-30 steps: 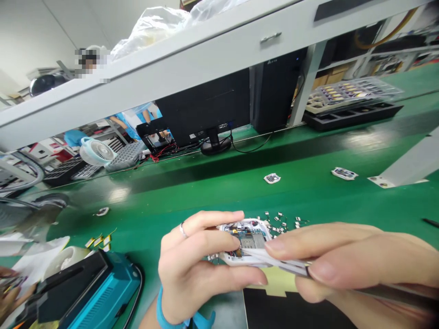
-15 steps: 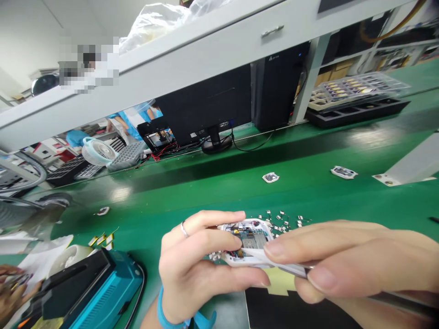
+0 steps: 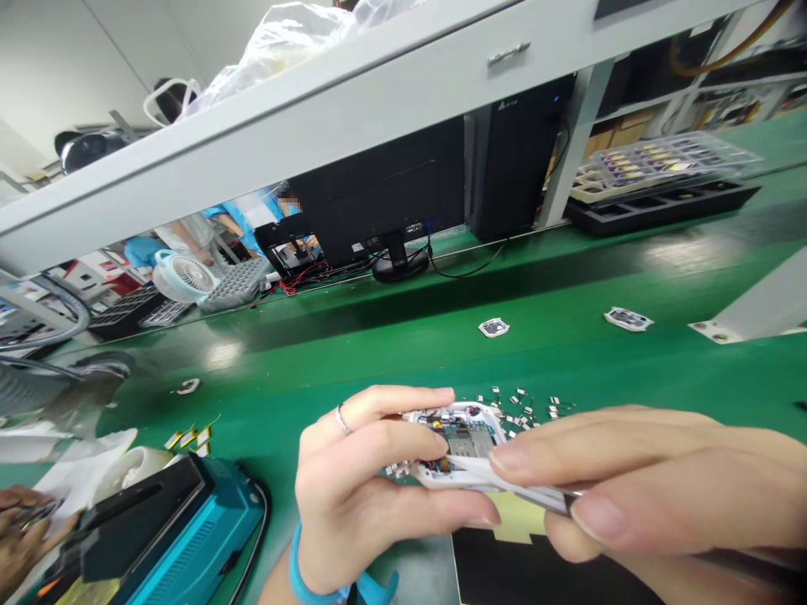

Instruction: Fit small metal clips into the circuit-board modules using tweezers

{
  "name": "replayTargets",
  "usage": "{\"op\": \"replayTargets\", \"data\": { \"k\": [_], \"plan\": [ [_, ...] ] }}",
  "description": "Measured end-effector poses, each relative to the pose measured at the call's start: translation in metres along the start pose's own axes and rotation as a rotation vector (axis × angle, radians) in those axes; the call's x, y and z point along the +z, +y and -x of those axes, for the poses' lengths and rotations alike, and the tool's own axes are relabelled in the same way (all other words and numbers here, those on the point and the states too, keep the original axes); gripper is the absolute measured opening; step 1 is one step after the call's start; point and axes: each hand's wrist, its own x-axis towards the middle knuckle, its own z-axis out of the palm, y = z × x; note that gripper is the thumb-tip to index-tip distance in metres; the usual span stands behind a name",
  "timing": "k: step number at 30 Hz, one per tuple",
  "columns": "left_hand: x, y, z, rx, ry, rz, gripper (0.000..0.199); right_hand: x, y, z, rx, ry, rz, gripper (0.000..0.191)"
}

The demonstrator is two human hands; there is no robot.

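My left hand [image 3: 359, 491], with a ring on one finger and a blue wristband [image 3: 299, 576], holds an open white electronics housing [image 3: 460, 441] by its edges. A green circuit board with a metal shield sits exposed inside it. My right hand [image 3: 649, 479] is shut on a pair of tweezers [image 3: 535, 494], whose tips are hidden under my fingers at the housing. A white film strip [image 3: 479, 469] lies across the housing's near edge, touching the tweezers. My right fingertips are just above it.
Several tiny parts [image 3: 517, 402] lie beyond the housing on the green bench mat [image 3: 353, 357], with small modules [image 3: 495, 328] farther out. A black pad [image 3: 542, 571] lies below. At lower left are a teal machine [image 3: 170, 529] and a co-worker's hand [image 3: 25, 525].
The whole view has shifted slightly as my head moved. Both hands keep the same hold on the housing and tweezers, with no visible change in grip.
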Motion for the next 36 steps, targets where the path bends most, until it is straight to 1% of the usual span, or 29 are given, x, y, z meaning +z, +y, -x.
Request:
{"op": "replayTargets", "data": {
  "k": [1, 2, 4, 6, 10, 13, 20, 25, 33, 36],
  "plan": [
    [0.000, 0.000, -0.001, -0.002, 0.002, -0.001, 0.026, 0.005, -0.006, 0.001, 0.074, 0.050, -0.021, 0.026],
    [0.000, 0.001, -0.001, -0.003, 0.005, 0.000, 0.026, 0.008, -0.010, 0.002, 0.116, 0.076, -0.041, 0.028],
    [0.001, 0.001, -0.002, -0.009, 0.012, 0.005, 0.026, 0.012, -0.015, 0.003, 0.153, 0.093, -0.069, 0.031],
    [0.002, 0.002, -0.002, -0.018, 0.020, 0.016, 0.026, 0.011, -0.016, 0.003, 0.168, 0.082, -0.074, 0.031],
    [0.002, 0.000, -0.001, -0.056, 0.040, 0.113, 0.033, 0.008, -0.016, 0.001, 0.180, 0.066, -0.075, 0.032],
    [0.001, -0.002, -0.001, -0.077, 0.021, 0.183, 0.042, 0.010, -0.018, -0.002, 0.184, 0.094, -0.113, 0.036],
    [-0.001, 0.000, -0.001, -0.082, -0.004, 0.222, 0.042, 0.015, -0.017, -0.003, 0.179, 0.136, -0.164, 0.041],
    [-0.002, 0.000, 0.000, -0.071, -0.010, 0.195, 0.042, 0.015, -0.018, -0.005, 0.177, 0.132, -0.167, 0.041],
    [-0.003, 0.001, 0.001, -0.028, -0.009, 0.123, 0.039, 0.013, -0.023, -0.002, 0.240, 0.159, -0.185, 0.039],
    [-0.003, 0.002, 0.001, -0.014, -0.018, 0.095, 0.039, 0.013, -0.021, 0.000, 0.217, 0.157, -0.139, 0.035]
  ]
}}
